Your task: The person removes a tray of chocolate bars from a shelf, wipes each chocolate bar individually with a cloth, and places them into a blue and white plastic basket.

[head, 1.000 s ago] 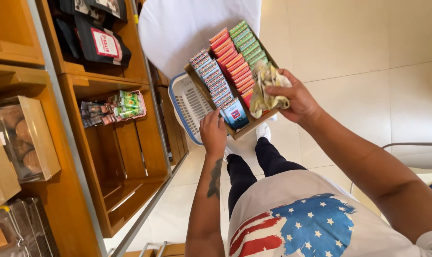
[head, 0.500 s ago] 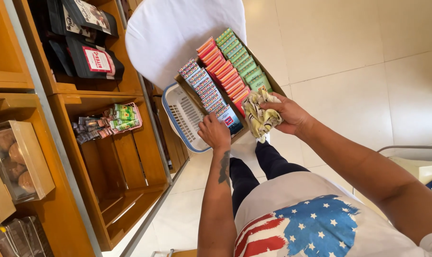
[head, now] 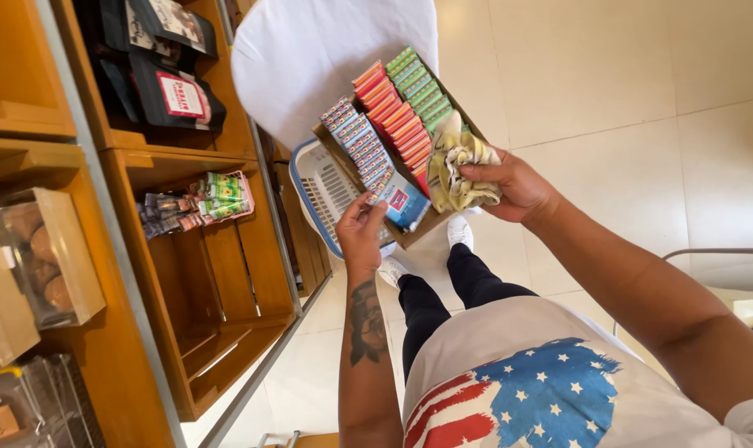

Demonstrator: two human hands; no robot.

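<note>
I hold a shallow cardboard tray [head: 413, 235] in front of me, filled with rows of thin packets: striped ones [head: 356, 137] at left, red and orange ones [head: 390, 108] in the middle, green ones [head: 419, 83] at right. My left hand [head: 360, 231] grips the tray's near left corner, fingers on a blue packet [head: 406, 202]. My right hand [head: 513, 187] holds the tray's right side and presses a crumpled yellow cloth [head: 459, 162] against it.
Wooden shelving [head: 156, 162] stands at left with black bags [head: 165, 79], small green and pink packets [head: 198, 203] and boxed cookies [head: 44, 261]. A blue and white basket [head: 318, 191] sits below the tray. A white cloth-covered surface [head: 310, 50] lies beyond. Tiled floor stretches right.
The view and tray have shifted slightly. My left thumb now rests on the blue packet at the tray's near end; the right hand keeps the cloth.
</note>
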